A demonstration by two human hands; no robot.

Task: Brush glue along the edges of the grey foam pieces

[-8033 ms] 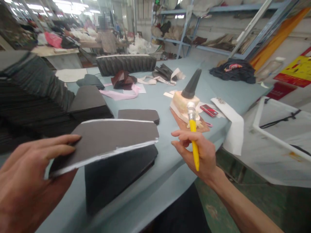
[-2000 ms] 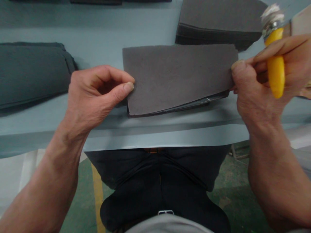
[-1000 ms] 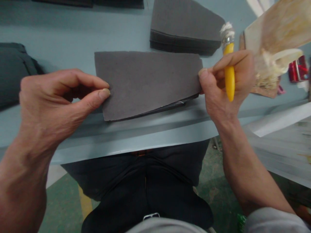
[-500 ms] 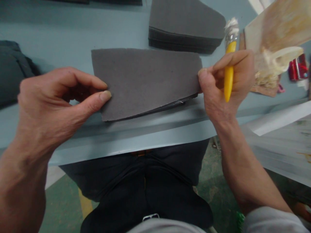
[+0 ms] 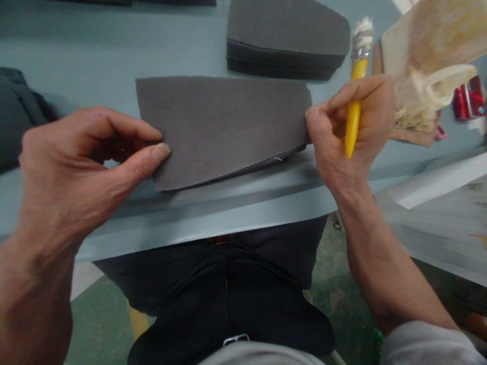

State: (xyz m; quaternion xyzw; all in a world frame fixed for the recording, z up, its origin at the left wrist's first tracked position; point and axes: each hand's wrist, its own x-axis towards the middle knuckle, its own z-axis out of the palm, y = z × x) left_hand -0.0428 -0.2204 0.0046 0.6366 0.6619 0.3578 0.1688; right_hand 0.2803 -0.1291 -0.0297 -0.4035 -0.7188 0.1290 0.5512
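A dark grey flat sheet (image 5: 228,126), wide at the left and narrower at the right, lies in front of me with thin layers showing under its near edge. My left hand (image 5: 87,157) pinches its left end between thumb and fingers. At the right end, the thumb and fingertips of my right hand (image 5: 352,126) grip the edge. That same hand also holds a yellow-handled brush (image 5: 354,111), tucked between its fingers with whitish bristles pointing up and away. The undersides of the fingers are hidden.
Behind the sheet sits a stack of similar grey pieces (image 5: 287,30) on the blue-green table (image 5: 171,45). A dark bundle (image 5: 19,116) lies far left. On the right are a stained pale container (image 5: 445,40) and a red can (image 5: 470,99). The table's edge runs close to my body.
The sheet, stack and both hands appear slightly farther left in view. The brush head sits a little higher. Both hands keep the same grip.
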